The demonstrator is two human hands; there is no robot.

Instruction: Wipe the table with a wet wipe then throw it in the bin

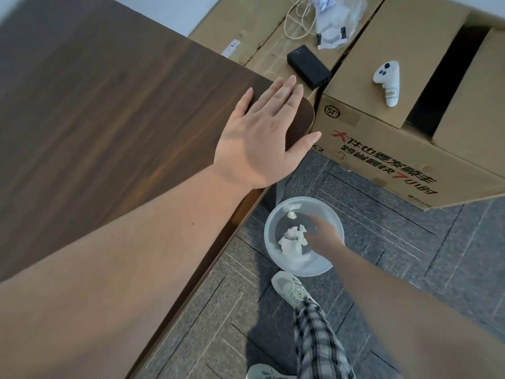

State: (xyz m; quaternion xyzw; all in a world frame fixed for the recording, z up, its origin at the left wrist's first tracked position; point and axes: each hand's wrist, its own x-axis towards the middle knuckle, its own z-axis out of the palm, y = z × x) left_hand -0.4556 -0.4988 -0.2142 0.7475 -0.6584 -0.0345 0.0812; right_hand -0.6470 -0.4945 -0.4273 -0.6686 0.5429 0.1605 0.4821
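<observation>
- table [95, 119]: dark wood, under the left hand [262, 138]; that hand lies flat, fingers together and thumb out, at the rounded corner nearest the boxes.
- bin [304, 236]: round translucent tub on the floor, directly below the right hand [323, 236], well down-right of the left hand.
- wet wipe [292, 240]: crumpled white wad just left of the right fingertips, inside the bin. No clear long axis or pointing direction.
- Right hand is nearer; fingers blurred, can't tell whether pinching or released.
- Judgement: drop basically done; next is retracting.
</observation>
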